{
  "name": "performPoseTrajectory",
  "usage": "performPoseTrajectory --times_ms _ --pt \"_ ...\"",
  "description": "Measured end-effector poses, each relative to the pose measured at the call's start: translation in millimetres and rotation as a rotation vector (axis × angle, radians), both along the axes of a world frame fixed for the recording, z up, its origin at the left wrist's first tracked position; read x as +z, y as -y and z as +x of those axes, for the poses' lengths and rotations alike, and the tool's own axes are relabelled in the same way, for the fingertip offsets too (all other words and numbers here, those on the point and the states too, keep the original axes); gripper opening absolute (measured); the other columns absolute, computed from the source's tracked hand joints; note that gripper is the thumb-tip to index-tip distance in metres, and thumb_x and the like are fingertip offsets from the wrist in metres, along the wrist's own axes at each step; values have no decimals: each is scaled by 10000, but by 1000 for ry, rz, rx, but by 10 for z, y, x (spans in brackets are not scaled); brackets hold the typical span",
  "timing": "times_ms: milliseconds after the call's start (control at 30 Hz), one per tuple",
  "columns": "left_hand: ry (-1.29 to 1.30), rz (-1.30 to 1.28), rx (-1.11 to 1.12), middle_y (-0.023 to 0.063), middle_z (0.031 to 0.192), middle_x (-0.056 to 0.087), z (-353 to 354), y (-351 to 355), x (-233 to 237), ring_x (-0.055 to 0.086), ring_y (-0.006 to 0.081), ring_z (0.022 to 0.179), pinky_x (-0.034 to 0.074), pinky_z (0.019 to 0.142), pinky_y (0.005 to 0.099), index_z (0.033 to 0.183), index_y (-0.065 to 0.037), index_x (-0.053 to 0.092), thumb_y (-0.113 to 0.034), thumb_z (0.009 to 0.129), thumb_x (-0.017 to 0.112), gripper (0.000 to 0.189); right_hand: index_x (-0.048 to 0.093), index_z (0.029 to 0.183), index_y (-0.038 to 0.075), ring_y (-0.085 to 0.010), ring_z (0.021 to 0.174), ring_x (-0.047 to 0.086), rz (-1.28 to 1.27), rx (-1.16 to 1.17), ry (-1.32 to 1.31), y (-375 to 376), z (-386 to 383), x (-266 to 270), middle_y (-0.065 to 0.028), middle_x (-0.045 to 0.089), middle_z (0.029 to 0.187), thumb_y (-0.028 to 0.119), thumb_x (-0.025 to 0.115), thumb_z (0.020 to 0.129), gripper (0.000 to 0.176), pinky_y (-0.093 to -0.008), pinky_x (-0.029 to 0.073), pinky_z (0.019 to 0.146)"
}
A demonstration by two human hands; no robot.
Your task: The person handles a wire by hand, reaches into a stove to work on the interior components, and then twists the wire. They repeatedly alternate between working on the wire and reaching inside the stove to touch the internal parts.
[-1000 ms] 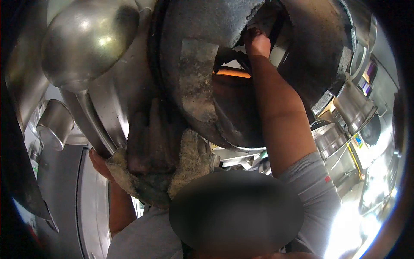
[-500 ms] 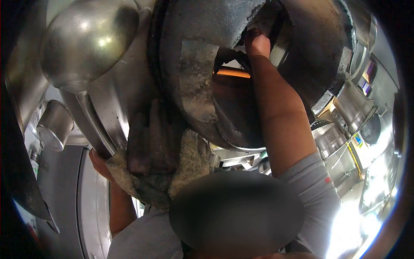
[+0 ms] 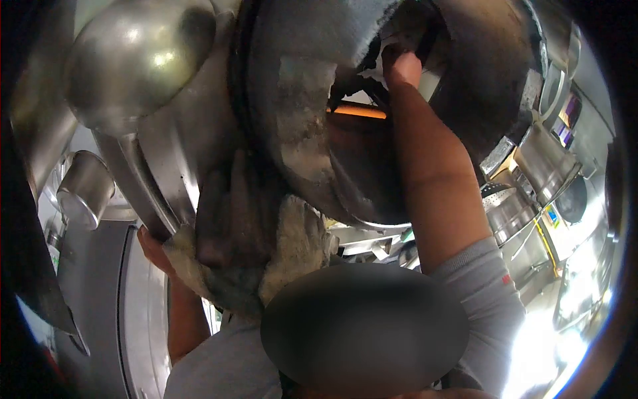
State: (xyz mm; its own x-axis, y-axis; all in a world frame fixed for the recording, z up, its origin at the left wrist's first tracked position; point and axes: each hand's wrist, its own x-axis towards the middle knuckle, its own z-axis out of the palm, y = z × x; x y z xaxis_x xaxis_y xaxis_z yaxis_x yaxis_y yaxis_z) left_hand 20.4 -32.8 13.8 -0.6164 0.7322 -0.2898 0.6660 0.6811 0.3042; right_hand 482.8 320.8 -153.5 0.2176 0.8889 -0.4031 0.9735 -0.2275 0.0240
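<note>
My right hand [image 3: 404,68] is closed inside the opening of a large, round, soot-dark metal shell [image 3: 266,100]. Whatever it grips is lost in the dark. An orange glowing strip [image 3: 359,110] shows below and left of that hand. At the lower left, my left hand [image 3: 154,251] is closed at the lower end of the handle of a big metal ladle [image 3: 143,63], whose bowl is at the upper left. A worn, dirty cloth [image 3: 292,243] partly covers this hand. Dark, finger-like folds [image 3: 236,219] lie beside the cloth.
A steel pot [image 3: 86,189] sits at the left, above a grey metal cabinet [image 3: 93,286]. More steel pots [image 3: 545,159] and a perforated pan [image 3: 505,209] are at the right. The shell's broken inner edge surrounds my right forearm.
My right hand has shifted slightly right and down inside the opening. The ladle's bowl has moved up a little. My left hand looks almost unmoved.
</note>
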Motion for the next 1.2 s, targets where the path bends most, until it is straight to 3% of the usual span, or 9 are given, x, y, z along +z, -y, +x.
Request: performPoseTrajectory --times_ms 200,267,300,600,800,833,933,1000,1200 --pt "-89 -138 -140 239 1034 619 -169 7 -85 602 397 930 469 799 484 1110 54 564 -387 826 687 538 728 977 87 -373 937 664 -47 151 -109 -303 230 185 -196 696 988 286 582 841 281 -441 528 832" --pt "18 38 200 226 1023 623 -133 -34 -137 599 380 903 466 803 461 1100 46 580 -335 938 502 421 729 939 67 -385 928 664 -38 143 -185 -361 193 576 -206 690 994 267 552 838 285 -448 533 845" --pt "343 160 409 224 1015 627 -223 59 -274 593 375 906 454 833 456 1064 49 599 -295 990 337 439 728 949 68 -381 933 663 -28 142 -175 -420 52 1016 -206 691 992 247 563 827 273 -445 535 844" --pt "-34 76 257 221 1063 658 -96 -197 -186 604 408 972 446 869 452 1084 8 639 -322 956 405 425 727 1015 47 -118 839 667 519 -255 -809 496 -215 3295 -56 736 876 233 685 866 242 -265 502 769" --pt "90 333 131 192 1000 658 -174 -241 -184 600 336 951 437 857 407 987 27 647 -304 940 457 384 720 882 53 -142 864 649 655 -357 -740 1684 -354 3535 -56 709 907 134 748 823 104 -283 493 816" --pt "273 364 347 163 966 646 -83 -284 -67 594 299 948 433 868 383 946 37 635 -277 935 480 350 718 878 48 -153 864 648 680 -329 -729 1884 -371 3471 -63 703 902 132 749 820 106 -284 492 811" --pt "279 530 147 140 956 629 -272 -148 -68 591 264 937 439 884 351 966 28 620 -232 936 488 293 714 862 32 -187 847 644 650 -369 -790 2487 -545 3478 -82 686 881 117 739 822 97 -295 492 788" --pt "466 653 253 116 964 614 -36 -351 521 586 230 942 440 908 321 1010 9 606 -133 918 530 186 710 906 27 -147 794 622 502 -437 -829 2841 -743 3615 -68 690 862 132 709 851 118 -284 482 730" --pt "840 762 -736 109 1063 624 549 -682 1742 598 217 994 460 917 330 1042 -6 592 -12 904 574 140 659 934 6 -87 694 592 213 -653 -1267 3316 -1407 3969 -25 655 796 100 671 907 98 -236 482 625"
